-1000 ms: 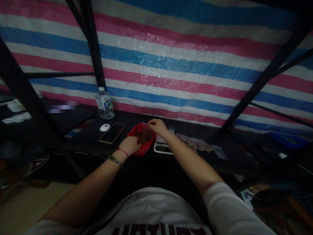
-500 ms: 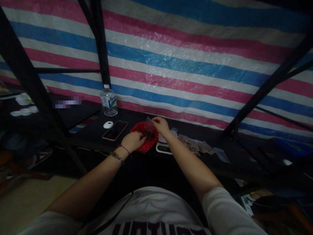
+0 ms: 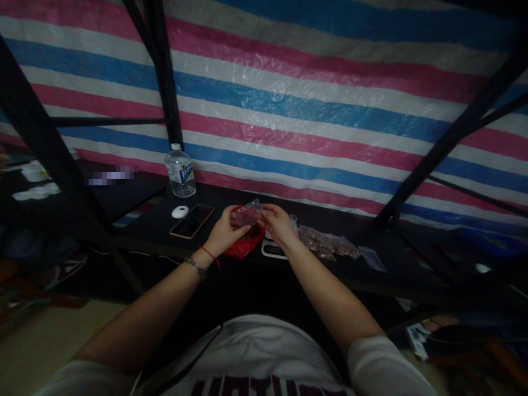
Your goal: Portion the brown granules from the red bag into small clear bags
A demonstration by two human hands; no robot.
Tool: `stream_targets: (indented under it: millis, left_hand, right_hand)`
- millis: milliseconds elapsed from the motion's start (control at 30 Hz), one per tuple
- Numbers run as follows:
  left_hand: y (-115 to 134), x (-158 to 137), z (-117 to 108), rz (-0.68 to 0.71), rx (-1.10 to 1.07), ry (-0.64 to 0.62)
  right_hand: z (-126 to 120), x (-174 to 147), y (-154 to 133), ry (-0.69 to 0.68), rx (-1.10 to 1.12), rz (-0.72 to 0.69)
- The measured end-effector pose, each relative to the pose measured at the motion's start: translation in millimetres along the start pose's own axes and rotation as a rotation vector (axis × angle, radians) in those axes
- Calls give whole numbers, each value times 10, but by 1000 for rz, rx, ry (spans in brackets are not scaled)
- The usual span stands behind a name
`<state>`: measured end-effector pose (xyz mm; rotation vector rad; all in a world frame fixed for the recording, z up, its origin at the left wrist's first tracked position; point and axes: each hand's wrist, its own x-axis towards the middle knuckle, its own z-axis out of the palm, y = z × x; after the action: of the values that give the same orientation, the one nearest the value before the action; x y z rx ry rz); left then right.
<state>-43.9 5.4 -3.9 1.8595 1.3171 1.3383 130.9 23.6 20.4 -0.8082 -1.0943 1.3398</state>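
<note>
Bottle (image 3: 180, 173), phone (image 3: 192, 221), white object (image 3: 180, 212) (perhaps a case), striped sheeting (image 3: 297, 104)

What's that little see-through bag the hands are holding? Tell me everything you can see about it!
The clear bag looks like thin, shiny plastic, a bit pinkish over the red bag. It is tilted, with a corner pointing up. The left hand holds one side, its thumb across the front, and the right hand's fingers pinch the other. It's too dim to tell whether anything is inside.

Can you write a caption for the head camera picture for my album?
Left hand and right hand hold a small clear bag over a red bag, beside a white scale.
</note>
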Motion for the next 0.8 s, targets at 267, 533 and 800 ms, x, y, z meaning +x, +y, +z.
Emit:
stream_targets:
  millis: [267,533,800]
  left_hand:
    - [-7,24,75,-35,-435,-197]
    - [84,-138,205,72,-132,-353]
    - [27,-40,101,207,387,-266]
  right_hand:
    - [-280,-320,-161,84,-59,-9]
    - [-695,-634,-302,-106,-509,36]
    - [-2572,-977,-827,658,-846,-410]
